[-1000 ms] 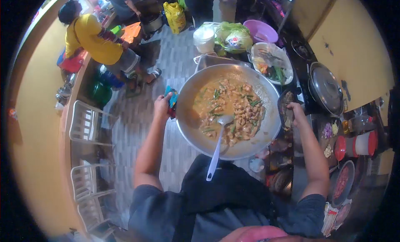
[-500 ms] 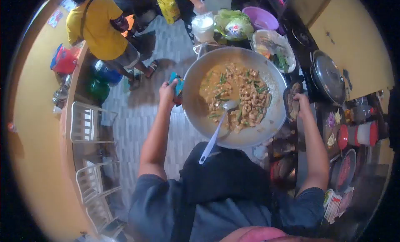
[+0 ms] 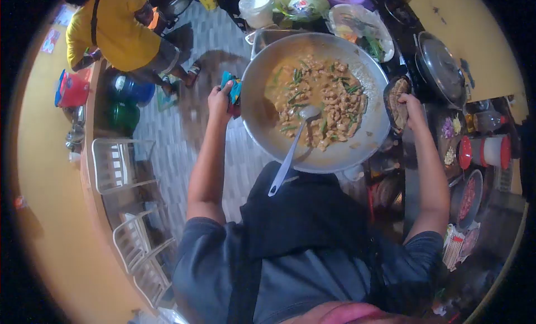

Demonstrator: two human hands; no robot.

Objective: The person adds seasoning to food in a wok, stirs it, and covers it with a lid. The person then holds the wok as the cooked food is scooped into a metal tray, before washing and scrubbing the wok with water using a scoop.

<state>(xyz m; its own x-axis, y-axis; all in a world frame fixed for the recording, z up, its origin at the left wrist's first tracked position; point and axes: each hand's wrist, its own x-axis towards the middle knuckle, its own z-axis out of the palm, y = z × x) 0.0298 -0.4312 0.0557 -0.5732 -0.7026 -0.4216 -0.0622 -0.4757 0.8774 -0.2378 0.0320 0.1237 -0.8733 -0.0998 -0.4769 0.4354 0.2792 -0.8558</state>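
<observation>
A wide metal wok (image 3: 368, 148) is in front of me, holding saucy meat pieces with green beans (image 3: 335, 101). A ladle (image 3: 287, 162) with a pale grey handle rests in the food, its handle leaning over the near rim. At the wok's left side my left hand (image 3: 219, 102) is closed on a teal pot holder (image 3: 231, 88). My right hand (image 3: 412, 111) grips a brown pot holder (image 3: 397, 103) against the right side. Both pot holders hide the places where the wok is gripped.
Beyond the wok stand a tub of white contents (image 3: 257, 8), a leafy cabbage (image 3: 301, 3) and a tray of vegetables (image 3: 379, 45). A lidded pot (image 3: 441, 67) is at right. A person in a yellow shirt (image 3: 120, 31) bends at left, near white chairs (image 3: 123, 165).
The wok and both my hands sit higher in the view. The person in yellow leans further left. The other person's hand at the tub has left the view.
</observation>
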